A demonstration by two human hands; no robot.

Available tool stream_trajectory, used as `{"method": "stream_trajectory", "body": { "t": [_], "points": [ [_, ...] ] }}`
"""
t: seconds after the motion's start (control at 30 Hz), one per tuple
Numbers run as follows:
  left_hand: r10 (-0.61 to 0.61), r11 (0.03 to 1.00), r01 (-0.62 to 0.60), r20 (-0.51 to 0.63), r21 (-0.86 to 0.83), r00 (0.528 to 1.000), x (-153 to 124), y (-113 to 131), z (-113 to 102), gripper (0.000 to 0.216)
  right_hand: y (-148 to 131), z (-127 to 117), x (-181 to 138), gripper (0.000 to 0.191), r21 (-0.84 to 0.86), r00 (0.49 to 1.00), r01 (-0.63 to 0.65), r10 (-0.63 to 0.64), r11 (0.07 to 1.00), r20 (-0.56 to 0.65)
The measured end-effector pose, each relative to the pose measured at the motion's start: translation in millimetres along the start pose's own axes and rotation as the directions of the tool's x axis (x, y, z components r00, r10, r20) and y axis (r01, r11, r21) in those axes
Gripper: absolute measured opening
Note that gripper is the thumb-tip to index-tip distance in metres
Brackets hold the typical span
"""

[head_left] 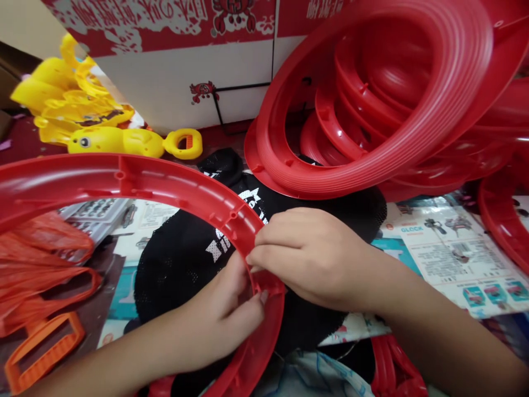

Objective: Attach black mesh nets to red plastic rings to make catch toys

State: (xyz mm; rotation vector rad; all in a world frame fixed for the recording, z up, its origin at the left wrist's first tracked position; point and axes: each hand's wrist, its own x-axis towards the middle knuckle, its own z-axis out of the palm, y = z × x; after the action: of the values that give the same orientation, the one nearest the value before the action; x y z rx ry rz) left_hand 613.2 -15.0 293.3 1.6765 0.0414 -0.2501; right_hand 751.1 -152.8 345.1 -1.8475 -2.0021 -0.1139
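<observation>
My left hand (219,317) grips a glossy red plastic ring (165,184) from its inner side, thumb lying in the channel. The ring's hollow, ribbed face is turned up, showing small screw posts, and part of it runs out of view at the left. From the outer rim, my right hand (316,256) closes on the same ring, its fingers curled over the edge just above my left thumb. Whether a small part is pinched in those fingertips is hidden. Beneath both hands lies a black mesh cloth (173,270) with white lettering.
More red rings (458,60) are piled at right, behind a white-and-red box (165,77). Yellow animal-shaped toys (119,142) lie back left. Nearer are an orange plastic bag (45,253), an orange handle (76,331) and a grey compartment tray (103,218). Printed card (438,242) covers the table at right.
</observation>
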Motion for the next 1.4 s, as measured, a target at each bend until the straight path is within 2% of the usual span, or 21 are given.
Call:
{"method": "stream_trajectory", "body": {
  "t": [0.17, 0.33, 0.43, 0.53, 0.63, 0.7, 0.93, 1.13, 1.27, 1.4],
  "points": [
    [-0.048, 0.999, 0.049, 0.07, -0.014, 0.996, -2, 0, 1, 0.047, 4, -3, 0, 0.02, 0.07, 0.999, -0.036, 0.035, 0.997, 0.011],
    [-0.061, 0.998, 0.061, 0.142, 0.01, 0.988, -1, 3, 5, 0.046, 9, -6, 1, 0.018, 0.09, 0.993, -0.063, 0.054, 0.994, 0.106],
    [-0.098, 0.974, 0.128, 0.163, -0.185, 0.982, -1, 4, 9, 0.051, 10, -4, 1, 0.016, 0.068, 0.995, -0.067, 0.061, 0.995, 0.083],
    [-0.087, 0.889, 0.167, 0.199, -0.427, 0.976, -2, 6, 11, 0.06, 9, -2, 0, 0.015, 0.089, 0.994, -0.093, 0.087, 0.992, 0.069],
    [-0.016, 0.813, 0.077, 0.11, -0.577, 0.994, 0, 7, 11, 0.049, 8, -2, 0, 0.015, 0.119, 0.996, -0.087, 0.083, 0.989, 0.037],
    [0.007, 0.792, 0.012, 0.028, -0.61, 1.0, 2, 7, 9, 0.038, 7, -3, -1, 0.016, 0.107, 0.998, -0.063, 0.062, 0.992, 0.018],
    [-0.008, 0.789, -0.099, -0.171, -0.606, 0.985, 5, 6, 16, 0.034, 5, 5, 1, 0.02, 0.046, 0.999, 0.008, -0.007, 0.999, -0.033],
    [-0.017, 0.877, -0.134, -0.308, -0.461, 0.951, 7, 4, 18, 0.036, 5, 8, 3, 0.022, 0.07, 0.999, 0.051, -0.05, 0.996, -0.016],
    [0.032, 0.895, -0.136, -0.242, -0.426, 0.97, 10, 4, 15, 0.035, 6, 4, 3, 0.023, 0.079, 0.998, 0.066, -0.065, 0.995, -0.02],
    [0.045, 0.905, -0.111, -0.166, -0.412, 0.985, 9, 5, 13, 0.036, 7, 2, 3, 0.024, 0.108, 0.997, 0.075, -0.079, 0.991, 0.028]
  ]
}}
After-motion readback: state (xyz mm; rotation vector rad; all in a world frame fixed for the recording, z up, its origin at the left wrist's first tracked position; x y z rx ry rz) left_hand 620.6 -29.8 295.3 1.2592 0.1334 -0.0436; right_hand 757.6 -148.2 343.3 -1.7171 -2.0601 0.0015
